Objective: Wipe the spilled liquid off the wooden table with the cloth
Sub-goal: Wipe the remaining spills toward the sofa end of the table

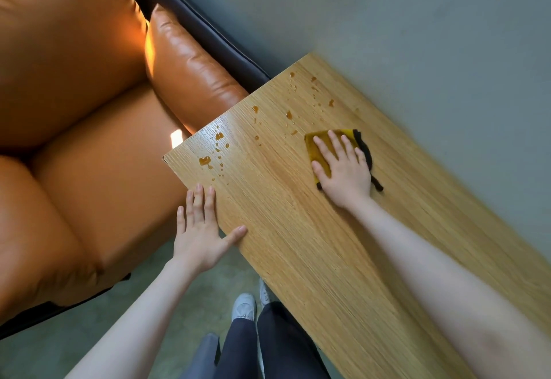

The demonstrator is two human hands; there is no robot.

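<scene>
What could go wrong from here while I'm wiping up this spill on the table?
1. The amber droplets lie close to the table edge beside the orange sofa; a wipe toward that edge could push liquid onto the leather.
2. The cloth under the right hand is small next to the scattered spill, so it may smear rather than absorb.
3. The left hand braces the edge near drops and could get wet.
</scene>
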